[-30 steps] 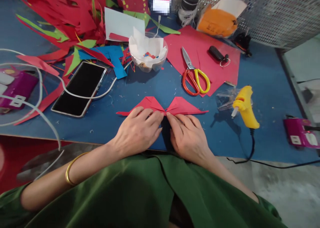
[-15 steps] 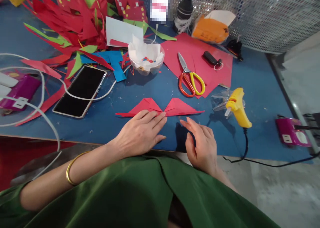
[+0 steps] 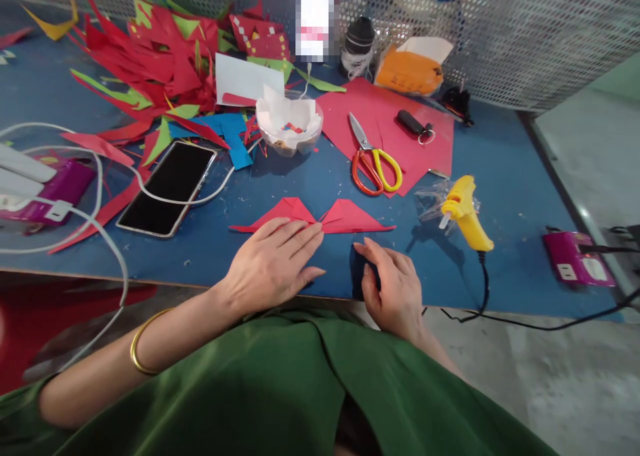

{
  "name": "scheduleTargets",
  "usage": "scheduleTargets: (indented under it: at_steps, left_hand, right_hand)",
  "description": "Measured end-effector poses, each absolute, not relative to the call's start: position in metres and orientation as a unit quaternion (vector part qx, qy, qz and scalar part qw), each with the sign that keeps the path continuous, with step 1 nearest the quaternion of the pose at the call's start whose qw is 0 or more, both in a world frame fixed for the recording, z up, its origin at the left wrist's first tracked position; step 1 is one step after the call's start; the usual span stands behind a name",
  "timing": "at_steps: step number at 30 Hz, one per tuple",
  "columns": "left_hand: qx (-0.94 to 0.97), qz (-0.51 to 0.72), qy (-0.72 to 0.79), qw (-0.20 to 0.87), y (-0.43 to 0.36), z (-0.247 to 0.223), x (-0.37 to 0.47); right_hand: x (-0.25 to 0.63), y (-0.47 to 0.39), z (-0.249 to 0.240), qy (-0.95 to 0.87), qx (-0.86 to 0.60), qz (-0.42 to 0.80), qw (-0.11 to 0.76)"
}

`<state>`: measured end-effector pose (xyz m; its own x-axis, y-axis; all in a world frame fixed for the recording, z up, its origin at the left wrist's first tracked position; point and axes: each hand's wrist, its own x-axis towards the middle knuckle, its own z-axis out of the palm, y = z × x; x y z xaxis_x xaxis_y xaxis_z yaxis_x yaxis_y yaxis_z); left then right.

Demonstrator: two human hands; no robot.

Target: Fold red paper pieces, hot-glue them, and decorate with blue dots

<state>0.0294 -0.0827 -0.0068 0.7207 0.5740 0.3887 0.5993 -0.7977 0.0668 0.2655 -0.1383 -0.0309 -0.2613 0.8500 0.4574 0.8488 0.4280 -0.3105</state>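
A folded red paper piece [image 3: 357, 217] with two peaked halves and pointed ends lies on the blue table [image 3: 200, 263] near its front edge. Flat on the lower edge of its left half rests my left hand [image 3: 277, 259], fingers stretched out and thumb apart. My right hand [image 3: 393, 286] is at the table's front edge, below the paper's right half and not touching it; its fingers are slightly curved, apart, with nothing between them. Scissors [image 3: 371, 159] with a red and a yellow handle lie beyond the paper on red sheets [image 3: 433, 136].
Left: a phone [image 3: 167, 188], a white cable and a purple box [image 3: 70, 184]. Behind: a paper-lined bowl [image 3: 290, 133], a heap of red and green cuttings [image 3: 170, 63], and an orange packet [image 3: 410, 71]. Right: a yellow glue gun [image 3: 465, 209] and another purple box [image 3: 575, 259].
The view has shifted slightly. My left hand still rests on the red paper, and my right hand has stayed almost in the same place with its fingers a little lower.
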Motion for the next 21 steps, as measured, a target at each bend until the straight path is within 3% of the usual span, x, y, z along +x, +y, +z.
scheduleTargets:
  at_steps: [5, 11, 17, 21]
  left_hand:
    - [-0.941, -0.149, -0.303, 0.009, -0.083, -0.008, 0.036]
    - [-0.933, -0.194, -0.304, 0.006, -0.077, -0.012, 0.029]
    - [-0.937, -0.149, -0.315, 0.014, -0.068, -0.008, 0.022]
    - [-0.943, -0.132, -0.303, 0.022, -0.062, -0.004, 0.012]
  right_hand:
    - [0.265, -0.139, -0.034, -0.8, -0.531, -0.006, 0.28]
    - [0.274, -0.135, -0.021, -0.785, -0.546, 0.037, 0.291]
    - [0.289, -0.109, -0.013, -0.759, -0.587, -0.056, 0.275]
    - [0.291, -0.094, -0.018, -0.767, -0.591, -0.023, 0.249]
